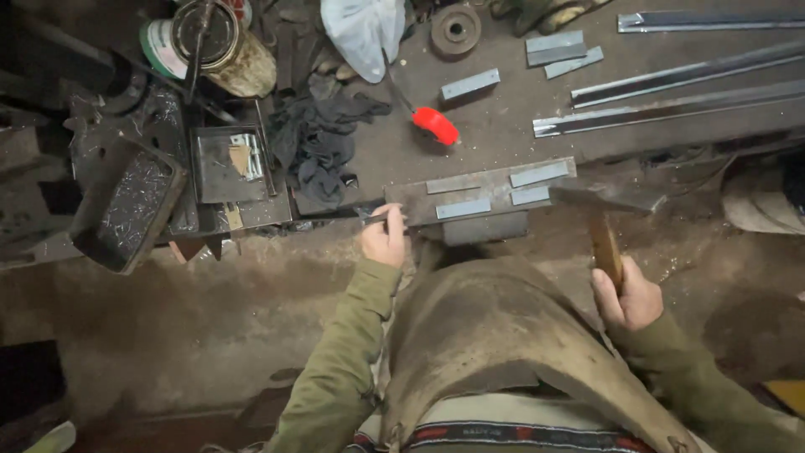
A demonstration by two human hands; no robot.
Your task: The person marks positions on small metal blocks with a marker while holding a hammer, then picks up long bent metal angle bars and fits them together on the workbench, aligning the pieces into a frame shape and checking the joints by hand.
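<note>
Right hand (625,295): I see it closed around the hammer (604,220) handle, head at 12 o'clock.
Left hand (384,237): pinching a small metal piece (375,218) against the steel plate (478,195).
Red tool (434,124): beyond, 11 o'clock.

a red-handled tool (433,124) lies on the dark floor beside a heap of black rags (319,143). a paint can (220,44) stands at the top left, with a white plastic bag (365,29) and a round metal disc (455,31) near it. long steel strips (688,92) run along the upper right. a tray of nails (126,210) sits tilted at the left.
</note>
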